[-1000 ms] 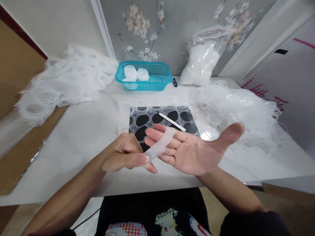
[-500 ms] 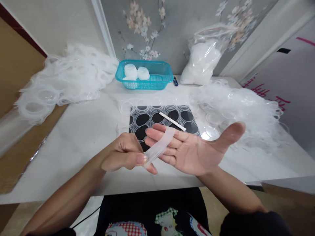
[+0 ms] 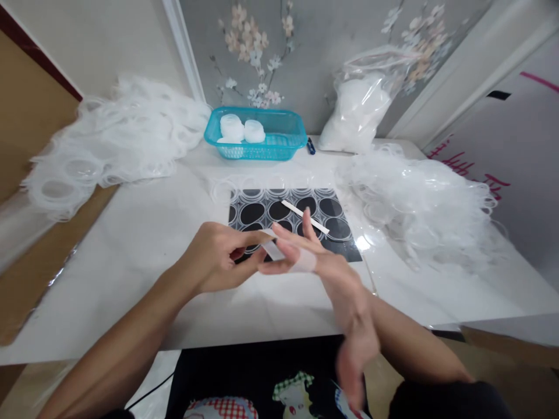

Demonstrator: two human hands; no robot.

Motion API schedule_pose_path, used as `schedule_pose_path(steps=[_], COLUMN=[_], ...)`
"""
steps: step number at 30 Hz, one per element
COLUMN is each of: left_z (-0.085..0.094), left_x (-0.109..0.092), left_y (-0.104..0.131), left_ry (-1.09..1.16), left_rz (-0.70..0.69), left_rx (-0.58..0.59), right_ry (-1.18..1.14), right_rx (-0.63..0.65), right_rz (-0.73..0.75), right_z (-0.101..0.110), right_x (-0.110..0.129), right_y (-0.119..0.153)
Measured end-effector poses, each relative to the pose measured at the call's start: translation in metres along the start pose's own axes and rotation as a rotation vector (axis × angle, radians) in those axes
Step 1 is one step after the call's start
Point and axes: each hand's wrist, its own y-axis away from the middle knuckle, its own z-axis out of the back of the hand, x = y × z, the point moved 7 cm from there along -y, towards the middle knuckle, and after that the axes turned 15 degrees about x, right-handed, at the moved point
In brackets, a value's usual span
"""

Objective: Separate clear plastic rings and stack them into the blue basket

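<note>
A translucent white plastic band (image 3: 304, 262) lies wrapped around the fingers of my right hand (image 3: 336, 273). That hand is turned on edge, its fingers stretched toward the left and its thumb spread downward, slightly blurred. My left hand (image 3: 225, 253) is closed, pinching the band's left part between thumb and index finger, close to the right fingertips. Both hands are raised over the front of the white table (image 3: 144, 262). Behind them lies a black mat with oval shapes (image 3: 336, 209), partly hidden by the hands. A thin white strip (image 3: 301, 215) rests across it.
A turquoise basket (image 3: 279, 152) at the back holds several white rolls (image 3: 254, 131). Heaps of translucent rings lie at left (image 3: 131, 134) and right (image 3: 432, 198). A clear bag of white material (image 3: 360, 110) leans on the wall, near a small blue object (image 3: 310, 146).
My right hand has turned from palm up to on edge, its thumb swinging down. The band now passes around its fingers. My left hand has shifted slightly up, still pinching the band.
</note>
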Motion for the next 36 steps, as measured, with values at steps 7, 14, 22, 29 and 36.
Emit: schedule_pose_path(steps=[7, 14, 22, 29, 36], left_z=[-0.003, -0.010, -0.011, -0.012, -0.018], left_x=[0.002, -0.007, -0.015, -0.012, -0.003], left_y=[0.005, 0.007, 0.004, 0.005, 0.010], left_ry=[0.363, 0.691, 0.698, 0.744, 0.879], left_rz=[0.111, 0.115, 0.114, 0.095, 0.214], left_rx=[0.000, -0.045, -0.041, -0.028, -0.039], right_ry=[0.432, 0.537, 0.534, 0.445, 0.593], right_rx=[-0.154, -0.263, -0.245, -0.179, -0.282], right_rz=[0.062, 0.161, 0.159, 0.076, 0.386], right_z=[-0.005, -0.011, -0.014, -0.017, -0.019], right_x=[-0.012, -0.017, -0.013, -0.017, 0.016], right_y=[0.003, 0.013, 0.011, 0.007, 0.004])
